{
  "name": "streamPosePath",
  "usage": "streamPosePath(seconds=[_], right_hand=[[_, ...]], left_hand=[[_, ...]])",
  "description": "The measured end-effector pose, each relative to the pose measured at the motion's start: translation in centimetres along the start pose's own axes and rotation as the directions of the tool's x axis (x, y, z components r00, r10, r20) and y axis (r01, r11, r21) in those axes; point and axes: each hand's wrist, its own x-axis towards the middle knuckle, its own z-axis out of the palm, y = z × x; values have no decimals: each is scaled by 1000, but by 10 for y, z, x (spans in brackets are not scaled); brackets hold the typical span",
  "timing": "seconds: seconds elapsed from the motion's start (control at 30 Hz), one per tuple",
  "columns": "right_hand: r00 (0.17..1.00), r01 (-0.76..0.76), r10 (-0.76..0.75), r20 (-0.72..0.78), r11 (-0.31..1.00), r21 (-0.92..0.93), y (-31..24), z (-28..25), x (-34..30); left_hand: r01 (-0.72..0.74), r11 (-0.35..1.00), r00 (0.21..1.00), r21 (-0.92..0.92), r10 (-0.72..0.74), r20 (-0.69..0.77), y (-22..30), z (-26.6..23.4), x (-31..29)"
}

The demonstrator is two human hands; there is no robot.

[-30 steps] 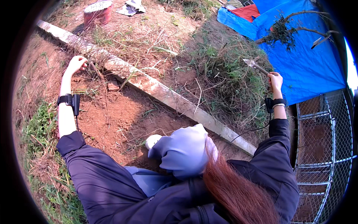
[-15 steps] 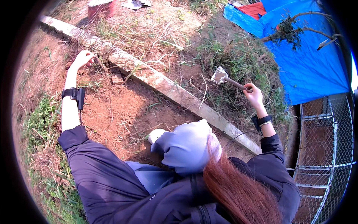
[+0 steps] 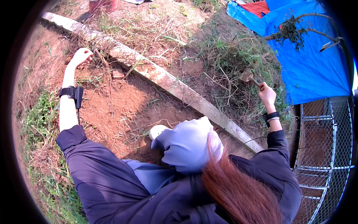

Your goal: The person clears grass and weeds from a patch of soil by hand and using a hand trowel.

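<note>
My right hand [image 3: 267, 96] is closed round the wooden handle of a small hand hoe [image 3: 247, 74]. Its dirt-covered blade hangs over the grass [image 3: 235, 56] on the right, beyond a long concrete beam [image 3: 167, 82]. On the left, my left hand [image 3: 80, 58] reaches out low over the soil with its fingers curled together. Dry stalks [image 3: 99, 58] stick up right beside those fingertips, at the near edge of the beam. Whether the fingers pinch anything is too small to tell. Bare reddish soil [image 3: 112, 112] lies on the near side of the beam.
A blue tarp [image 3: 309, 71] with a leafy branch [image 3: 291, 33] covers the far right. Below it stands a metal wire-mesh panel [image 3: 317, 168]. A red bucket [image 3: 102, 6] sits beyond the beam. Green weeds [image 3: 41, 115] grow at the left.
My right hand has moved right and slightly nearer me, swinging the hoe's blade to the right and turning it. My left hand has shifted slightly left, a little farther from the dry stalks.
</note>
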Motion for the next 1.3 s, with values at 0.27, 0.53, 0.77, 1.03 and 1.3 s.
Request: streamPosePath(seconds=[0.27, 0.53, 0.77, 1.03, 1.3], right_hand=[[587, -733, -67, 807, -468, 494, -12, -21, -5], [927, -336, -47, 372, 336, 880, -155, -19, -47], [851, -459, -161, 500, 234, 857, -211, 2, -87], [932, -160, -250, 263, 367, 916, -272, 19, -99], [919, -6, -361, 161, 395, 919, -311, 19, -91]], left_hand=[[-55, 993, 998, 101, 58, -26, -1, 29, 13], [-67, 898, 996, 434, 88, -28, -9, 168, -12], [-291, 838, 936, 461, 348, -42, -33, 214, -10], [-399, 896, 902, 197, 422, -91, -20, 242, 3], [-427, 851, 898, 308, 438, 34, -37, 228, 2]])
